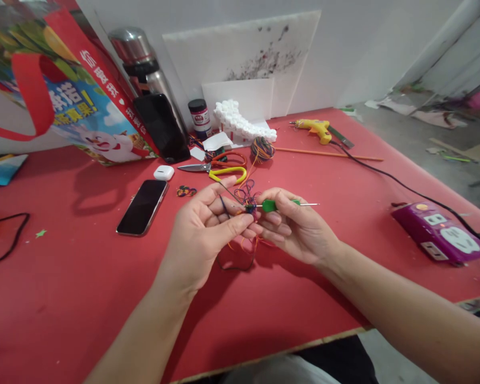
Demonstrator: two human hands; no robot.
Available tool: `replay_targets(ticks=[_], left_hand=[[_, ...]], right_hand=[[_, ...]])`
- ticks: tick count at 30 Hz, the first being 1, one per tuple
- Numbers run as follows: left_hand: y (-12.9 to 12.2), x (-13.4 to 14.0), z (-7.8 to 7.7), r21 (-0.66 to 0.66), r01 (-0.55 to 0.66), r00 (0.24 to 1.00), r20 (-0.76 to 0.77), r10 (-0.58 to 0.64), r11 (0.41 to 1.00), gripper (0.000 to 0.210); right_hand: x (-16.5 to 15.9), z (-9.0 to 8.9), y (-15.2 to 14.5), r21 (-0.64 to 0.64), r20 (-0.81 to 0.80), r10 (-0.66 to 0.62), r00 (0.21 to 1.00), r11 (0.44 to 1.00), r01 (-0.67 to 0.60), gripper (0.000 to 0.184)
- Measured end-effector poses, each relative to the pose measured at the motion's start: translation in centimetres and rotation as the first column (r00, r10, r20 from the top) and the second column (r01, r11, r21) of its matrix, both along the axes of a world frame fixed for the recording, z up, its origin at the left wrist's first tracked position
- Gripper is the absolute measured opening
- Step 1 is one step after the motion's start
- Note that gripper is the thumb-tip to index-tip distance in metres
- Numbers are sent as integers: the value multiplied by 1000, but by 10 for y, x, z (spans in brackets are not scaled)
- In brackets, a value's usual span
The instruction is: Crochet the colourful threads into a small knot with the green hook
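Between thumb and fingers, my left hand [212, 218] pinches a small multicoloured crochet piece [251, 209], with dark yarn running over the raised index finger. My right hand [298, 224] grips a crochet hook [269, 205] by its green handle; the hook's thin metal tip reaches into the piece, and its other end sticks out past my thumb. Loose loops of orange, red and purple yarn [246, 189] hang around the work and below my fingers. Behind it lies a ball of multicoloured yarn [263, 150]. How the tip sits in the stitches is too small to tell.
Scissors [224, 169] with red and yellow handles lie beyond my left hand, near a phone [142, 207] and a white earbud case [164, 173]. Another phone [162, 128] leans by a gift bag [100, 117]. A yellow glue gun [314, 128] and a purple box [440, 232] are right.
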State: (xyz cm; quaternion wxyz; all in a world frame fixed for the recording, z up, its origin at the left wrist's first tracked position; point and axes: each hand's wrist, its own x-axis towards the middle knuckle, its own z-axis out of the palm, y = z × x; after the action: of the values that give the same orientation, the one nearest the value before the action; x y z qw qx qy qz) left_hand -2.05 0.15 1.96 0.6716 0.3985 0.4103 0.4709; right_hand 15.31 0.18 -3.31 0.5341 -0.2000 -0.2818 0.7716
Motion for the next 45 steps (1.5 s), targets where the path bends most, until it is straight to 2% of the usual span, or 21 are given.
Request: replay_targets(ticks=[7, 12, 18, 24, 30, 34, 38, 42, 45], left_hand=[[-4, -1, 1, 76, 11, 992, -129, -1, 997, 65], [-4, 0, 1, 80, 18, 996, -91, -11, 997, 57], [-2, 2, 2, 45, 29, 996, -86, -25, 999, 72], [-3, 1, 0, 41, 55, 995, -81, -52, 998, 76], [-1, 2, -4, 34, 75, 995, -64, -73, 997, 79], [-2, 1, -6, 28, 96, 993, -71, -94, 995, 85], [-3, 0, -5, 30, 135, 990, -50, -133, 990, 74], [0, -1, -1, 0, 53, 998, 25, -53, 999, 47], [4, -4, 4, -100, 38, 989, 146, -23, 994, 25]], right_hand=[[2, 0, 1, -13, 15, 4, 1000, 1000, -4, 25], [1, 0, 1, -26, 3, -2, 1000, 1000, 2, 25], [2, 1, 0, 1, 108, -47, 993, 999, 47, 31], [4, -2, 0, -1, 158, -45, 986, 999, 46, 34], [0, -6, -1, 151, 203, -164, 965, 979, 135, 19], [2, -7, -1, 227, 273, -237, 932, 958, 177, 17], [8, -6, 2, 222, 275, -168, 947, 969, 108, 17], [15, -2, 5, 256, 246, -109, 963, 966, 43, 20], [17, -2, 7, 311, 279, -20, 960, 948, -70, 23]])
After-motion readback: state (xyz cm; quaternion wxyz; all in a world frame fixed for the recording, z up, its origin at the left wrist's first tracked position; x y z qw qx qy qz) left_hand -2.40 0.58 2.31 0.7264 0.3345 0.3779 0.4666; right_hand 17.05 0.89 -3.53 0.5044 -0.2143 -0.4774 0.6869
